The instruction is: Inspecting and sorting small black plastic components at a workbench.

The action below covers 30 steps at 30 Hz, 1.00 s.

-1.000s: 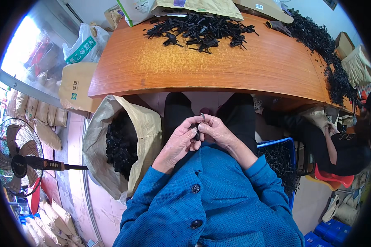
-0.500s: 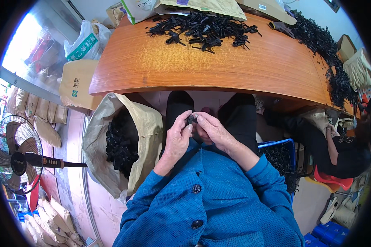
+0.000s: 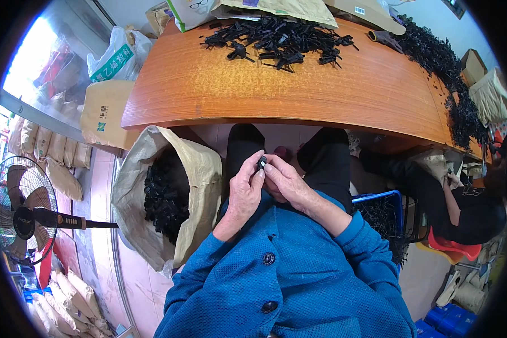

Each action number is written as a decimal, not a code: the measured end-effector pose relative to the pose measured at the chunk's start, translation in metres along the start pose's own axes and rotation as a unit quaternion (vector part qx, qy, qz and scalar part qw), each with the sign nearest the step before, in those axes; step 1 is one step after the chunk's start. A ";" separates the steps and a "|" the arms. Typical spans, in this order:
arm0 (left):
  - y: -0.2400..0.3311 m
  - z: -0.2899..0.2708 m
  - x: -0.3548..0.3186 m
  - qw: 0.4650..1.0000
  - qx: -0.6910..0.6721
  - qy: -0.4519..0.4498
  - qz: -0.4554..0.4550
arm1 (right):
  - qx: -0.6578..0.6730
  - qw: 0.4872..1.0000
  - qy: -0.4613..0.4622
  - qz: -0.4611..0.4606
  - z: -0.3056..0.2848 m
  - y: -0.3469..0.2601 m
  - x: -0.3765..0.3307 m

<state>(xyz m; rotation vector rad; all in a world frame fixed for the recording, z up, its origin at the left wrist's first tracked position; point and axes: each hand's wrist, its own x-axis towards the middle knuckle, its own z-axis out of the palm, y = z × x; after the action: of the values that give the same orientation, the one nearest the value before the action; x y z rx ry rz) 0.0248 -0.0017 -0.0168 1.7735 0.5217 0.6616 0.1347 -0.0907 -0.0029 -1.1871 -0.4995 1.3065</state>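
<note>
Above my lap, just in front of the table edge, both hands meet around a small black plastic part (image 3: 261, 163). My left hand (image 3: 245, 188) pinches it between thumb and fingers. From the other side, my right hand (image 3: 286, 181) closes its thumb and fingertips on the same part. Much of the part is hidden by the fingers, so its full shape cannot be made out. To my left an open woven sack (image 3: 203, 186) stands with its mouth toward me, and many black plastic pieces (image 3: 166, 197) lie inside. A loose pile of similar black parts (image 3: 281, 42) lies on the table.
The wooden table (image 3: 208, 101) spans the front, with another black heap (image 3: 434, 56) at its right. Beside my right leg stands a blue crate (image 3: 400, 203) holding thin black pieces. A fan (image 3: 25, 219) is at the left. Another person (image 3: 462, 208) sits at the right.
My right fingers have shifted slightly down and closer around the small black part, which now shows a little more between the hands. The other person's hand at the right has moved slightly.
</note>
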 end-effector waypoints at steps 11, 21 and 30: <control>0.005 -0.008 0.000 0.994 0.088 0.067 0.011 | -0.091 0.995 -0.028 -0.029 0.002 -0.003 0.022; -0.004 -0.014 0.003 0.996 -0.048 0.079 -0.010 | -0.024 0.999 -0.024 0.004 0.013 -0.002 0.020; -0.008 -0.015 0.002 0.997 -0.014 0.081 0.002 | -0.049 0.999 -0.009 0.006 0.018 -0.003 0.021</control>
<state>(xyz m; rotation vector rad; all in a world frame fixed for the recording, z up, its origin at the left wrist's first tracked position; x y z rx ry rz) 0.0162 0.0128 -0.0208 1.7041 0.6160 0.8178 0.1267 -0.0645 -0.0003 -1.2622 -0.5745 1.3169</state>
